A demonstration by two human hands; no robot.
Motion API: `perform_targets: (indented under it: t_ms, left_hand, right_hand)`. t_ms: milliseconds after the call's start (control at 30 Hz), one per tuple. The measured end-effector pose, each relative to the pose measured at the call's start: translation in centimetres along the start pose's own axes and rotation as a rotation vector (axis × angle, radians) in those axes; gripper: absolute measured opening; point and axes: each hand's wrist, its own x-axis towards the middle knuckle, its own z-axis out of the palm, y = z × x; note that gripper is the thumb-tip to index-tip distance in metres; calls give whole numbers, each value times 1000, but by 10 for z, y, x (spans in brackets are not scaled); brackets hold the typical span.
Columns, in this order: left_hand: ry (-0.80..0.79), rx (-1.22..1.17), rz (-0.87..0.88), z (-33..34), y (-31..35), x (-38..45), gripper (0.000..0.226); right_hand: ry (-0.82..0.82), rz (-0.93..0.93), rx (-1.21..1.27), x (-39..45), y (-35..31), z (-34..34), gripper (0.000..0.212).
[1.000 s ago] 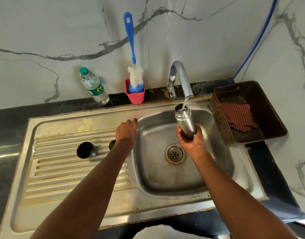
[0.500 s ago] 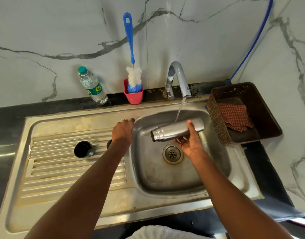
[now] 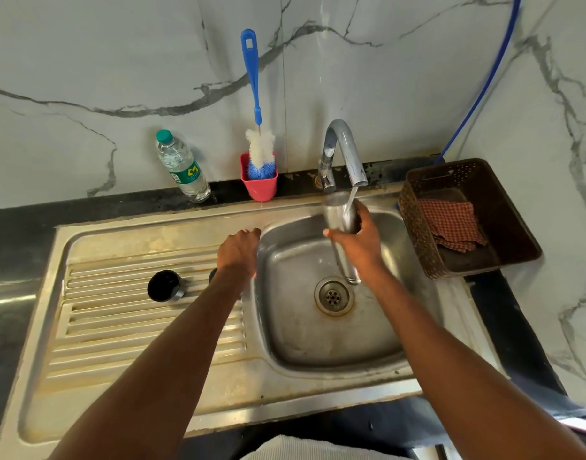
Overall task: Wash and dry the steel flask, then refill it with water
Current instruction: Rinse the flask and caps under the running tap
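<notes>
Right of centre in the frame, over the sink (image 3: 318,356) basin, the steel flask (image 3: 338,218) is gripped by the right hand (image 3: 361,240), upturned beneath the tap (image 3: 343,154), base uppermost and struck by water. At centre, the left hand (image 3: 238,252), fingers curled, is rested on the basin's rim. At left, a black cap (image 3: 165,286) is seen on the drainboard.
</notes>
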Motion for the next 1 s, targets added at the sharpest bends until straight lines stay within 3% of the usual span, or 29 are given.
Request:
perform_targets:
  t_ms: [100, 167, 267, 400, 500, 567, 767, 867, 1000]
  left_hand:
    - [-16, 0, 9, 1, -1, 4, 51]
    - [-51, -15, 15, -2, -2, 2, 47]
    - [0, -166, -5, -12, 8, -4, 34]
    - [110, -696, 40, -36, 54, 9, 46]
    - [-12, -1123, 110, -63, 95, 27, 59]
    - [-80, -1282, 165, -80, 114, 36, 69]
    - [-206, -1274, 218, -72, 127, 59, 96]
    - [-261, -1289, 255, -63, 116, 71, 103]
    - [-80, -1254, 146, -46, 94, 51, 98]
  right_hand:
    - [-64, 63, 139, 4, -11, 0, 86]
    - [-148, 53, 79, -5, -8, -8, 89]
    - [-119, 28, -21, -23, 7, -26, 91]
    - [-65, -29, -113, -41, -3, -43, 84]
    - [55, -131, -137, -54, -30, -53, 90]
    - [139, -208, -153, -59, -43, -59, 90]
    - [178, -137, -261, -66, -51, -56, 94]
    - [221, -205, -314, -70, -67, -58, 94]
    - [364, -274, -306, -89, -71, -58, 97]
